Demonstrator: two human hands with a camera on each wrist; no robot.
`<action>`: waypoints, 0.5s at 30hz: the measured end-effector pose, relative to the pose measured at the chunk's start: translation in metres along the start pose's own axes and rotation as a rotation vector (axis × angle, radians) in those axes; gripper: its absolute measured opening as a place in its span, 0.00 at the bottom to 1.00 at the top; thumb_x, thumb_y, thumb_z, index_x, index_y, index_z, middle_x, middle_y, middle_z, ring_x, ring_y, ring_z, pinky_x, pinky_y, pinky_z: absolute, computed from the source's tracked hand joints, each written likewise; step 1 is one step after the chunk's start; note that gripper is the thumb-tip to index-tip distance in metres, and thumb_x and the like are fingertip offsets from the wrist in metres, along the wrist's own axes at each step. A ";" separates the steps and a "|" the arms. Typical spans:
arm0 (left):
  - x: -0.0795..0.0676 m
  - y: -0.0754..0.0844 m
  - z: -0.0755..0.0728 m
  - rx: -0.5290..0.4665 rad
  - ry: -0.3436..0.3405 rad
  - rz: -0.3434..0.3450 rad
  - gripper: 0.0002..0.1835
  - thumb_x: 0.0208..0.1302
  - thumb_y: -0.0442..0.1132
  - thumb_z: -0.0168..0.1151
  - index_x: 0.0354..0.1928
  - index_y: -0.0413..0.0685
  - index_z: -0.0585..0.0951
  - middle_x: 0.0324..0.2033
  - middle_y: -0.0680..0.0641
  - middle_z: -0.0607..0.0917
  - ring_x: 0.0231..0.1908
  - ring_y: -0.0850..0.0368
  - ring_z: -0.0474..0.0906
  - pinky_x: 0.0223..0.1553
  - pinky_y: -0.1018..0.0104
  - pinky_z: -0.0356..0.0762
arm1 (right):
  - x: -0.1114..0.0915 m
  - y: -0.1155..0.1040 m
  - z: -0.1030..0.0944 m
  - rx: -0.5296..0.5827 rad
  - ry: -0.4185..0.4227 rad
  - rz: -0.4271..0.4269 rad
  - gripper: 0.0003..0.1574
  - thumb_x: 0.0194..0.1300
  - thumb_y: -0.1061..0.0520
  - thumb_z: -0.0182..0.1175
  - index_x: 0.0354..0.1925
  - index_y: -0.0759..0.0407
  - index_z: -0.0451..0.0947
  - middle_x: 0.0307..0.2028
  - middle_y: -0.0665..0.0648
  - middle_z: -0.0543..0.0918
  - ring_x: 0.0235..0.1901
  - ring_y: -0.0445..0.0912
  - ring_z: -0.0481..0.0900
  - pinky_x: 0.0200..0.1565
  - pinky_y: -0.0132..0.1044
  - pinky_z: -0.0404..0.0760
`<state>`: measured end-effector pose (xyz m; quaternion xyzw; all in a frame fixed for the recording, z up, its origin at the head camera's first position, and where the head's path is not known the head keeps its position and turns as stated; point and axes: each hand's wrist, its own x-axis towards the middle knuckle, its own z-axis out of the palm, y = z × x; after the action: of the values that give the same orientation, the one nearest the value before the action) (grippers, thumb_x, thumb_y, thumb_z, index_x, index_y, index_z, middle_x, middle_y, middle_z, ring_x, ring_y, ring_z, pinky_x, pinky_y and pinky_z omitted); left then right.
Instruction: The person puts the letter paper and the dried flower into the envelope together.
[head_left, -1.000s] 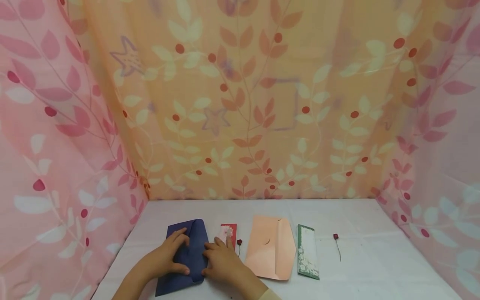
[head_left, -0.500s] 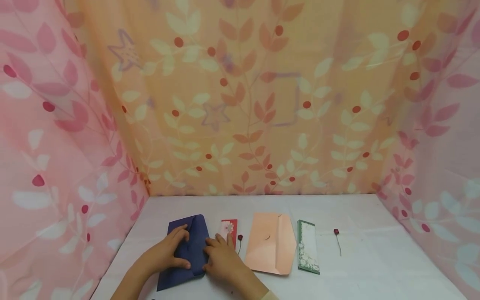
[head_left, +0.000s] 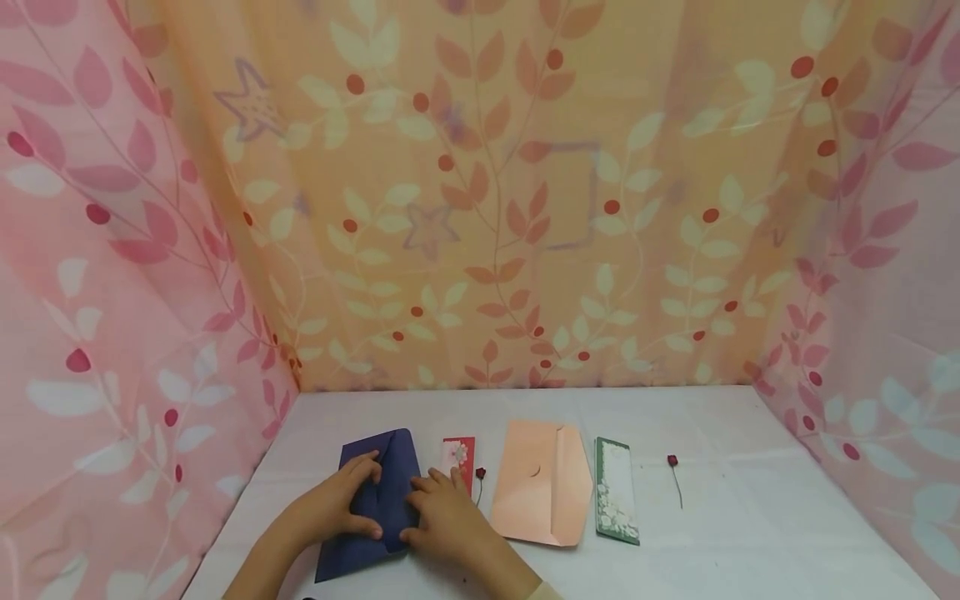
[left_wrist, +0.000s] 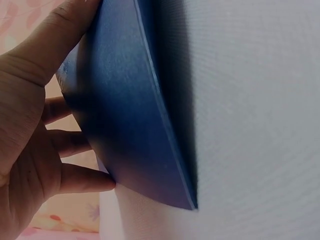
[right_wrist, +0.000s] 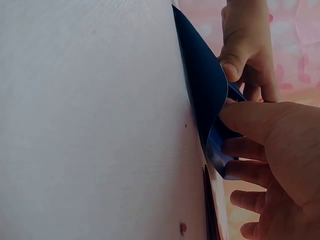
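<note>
Navy-blue envelope (head_left: 371, 504), long axis running away from us, lies between our hands: left hand (head_left: 330, 507) and right hand (head_left: 442, 521) both pinch it.

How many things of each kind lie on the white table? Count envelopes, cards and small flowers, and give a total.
Envelopes: 2, the dark blue paper envelope and the peach paper envelope.
Cards: 2, the small red card and the long green card.
Small red flowers on stems: 2.
Total: 6.
</note>
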<state>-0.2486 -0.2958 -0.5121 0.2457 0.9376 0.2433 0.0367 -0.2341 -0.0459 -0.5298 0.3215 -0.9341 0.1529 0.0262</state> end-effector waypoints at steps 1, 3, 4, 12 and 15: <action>0.000 0.000 0.000 -0.001 0.000 0.000 0.37 0.46 0.65 0.78 0.51 0.57 0.71 0.72 0.34 0.67 0.67 0.34 0.71 0.63 0.35 0.71 | -0.001 -0.001 0.000 0.006 -0.001 -0.005 0.30 0.63 0.34 0.68 0.59 0.45 0.83 0.67 0.51 0.78 0.72 0.56 0.68 0.72 0.65 0.60; -0.001 0.000 0.001 -0.002 -0.002 -0.005 0.37 0.45 0.66 0.78 0.51 0.58 0.71 0.73 0.35 0.67 0.67 0.35 0.71 0.63 0.36 0.71 | -0.002 -0.002 -0.001 0.011 -0.002 -0.016 0.30 0.63 0.35 0.68 0.59 0.45 0.83 0.67 0.51 0.78 0.72 0.55 0.69 0.71 0.65 0.61; -0.001 0.000 0.001 -0.006 -0.003 -0.009 0.37 0.45 0.67 0.77 0.51 0.58 0.71 0.73 0.35 0.67 0.67 0.35 0.71 0.63 0.36 0.71 | -0.003 -0.002 -0.002 0.012 0.001 -0.021 0.30 0.63 0.35 0.68 0.59 0.45 0.83 0.67 0.51 0.78 0.71 0.55 0.69 0.71 0.65 0.61; 0.002 -0.003 0.003 -0.021 -0.002 -0.013 0.38 0.44 0.68 0.77 0.51 0.59 0.70 0.73 0.36 0.66 0.67 0.34 0.70 0.63 0.35 0.72 | 0.000 0.002 -0.009 0.011 0.026 -0.016 0.28 0.62 0.37 0.70 0.58 0.44 0.84 0.66 0.50 0.79 0.70 0.55 0.71 0.70 0.65 0.63; 0.002 -0.003 0.003 -0.009 -0.003 -0.007 0.38 0.43 0.69 0.76 0.50 0.60 0.70 0.73 0.36 0.66 0.66 0.35 0.71 0.62 0.36 0.73 | 0.001 0.007 -0.015 0.017 0.043 -0.009 0.29 0.61 0.38 0.71 0.58 0.44 0.83 0.66 0.50 0.79 0.70 0.55 0.71 0.70 0.65 0.64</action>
<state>-0.2513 -0.2960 -0.5161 0.2426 0.9373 0.2472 0.0403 -0.2398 -0.0369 -0.5175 0.3227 -0.9305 0.1675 0.0441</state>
